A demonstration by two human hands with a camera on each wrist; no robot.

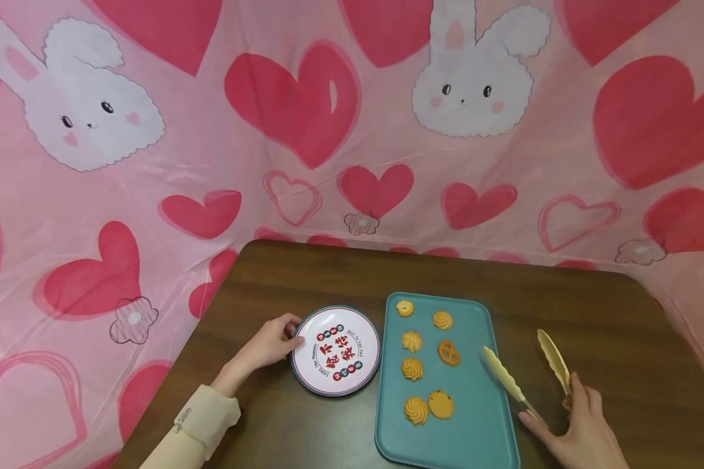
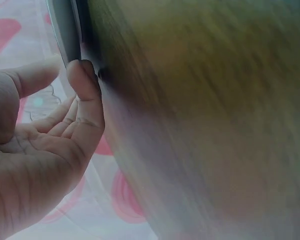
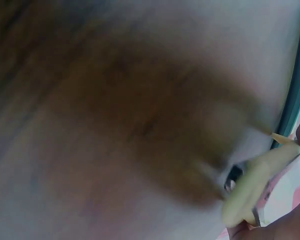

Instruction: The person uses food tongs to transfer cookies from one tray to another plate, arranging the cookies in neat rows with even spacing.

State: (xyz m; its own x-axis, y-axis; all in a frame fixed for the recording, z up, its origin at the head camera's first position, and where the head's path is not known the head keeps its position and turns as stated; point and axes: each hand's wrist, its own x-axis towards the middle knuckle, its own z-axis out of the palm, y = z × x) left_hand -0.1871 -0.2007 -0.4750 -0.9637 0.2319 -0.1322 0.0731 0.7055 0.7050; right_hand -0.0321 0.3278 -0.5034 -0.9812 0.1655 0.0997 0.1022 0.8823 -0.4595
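With thumb on top and fingers at its edge, my left hand (image 1: 272, 343) pinches the left rim of a round white plate (image 1: 320, 324) with red lettering and a dark rim. The left wrist view shows the plate's edge (image 2: 66, 35) beside the fingertips. My right hand (image 1: 586, 430) holds yellowish-tipped tongs (image 1: 509, 381), their two arms spread apart and nothing between them. They hover at the right edge of a teal tray (image 1: 475, 430). On the tray lie several swirled cookies (image 1: 412, 369), a pretzel-shaped cookie (image 1: 448, 352) and a flat round cookie (image 1: 440, 404).
Plate and tray stand side by side on a dark brown wooden table (image 1: 322, 267). Behind and to the left hangs a pink cloth (image 1: 399, 146) printed with hearts and rabbits. In the right wrist view the table surface is blurred.
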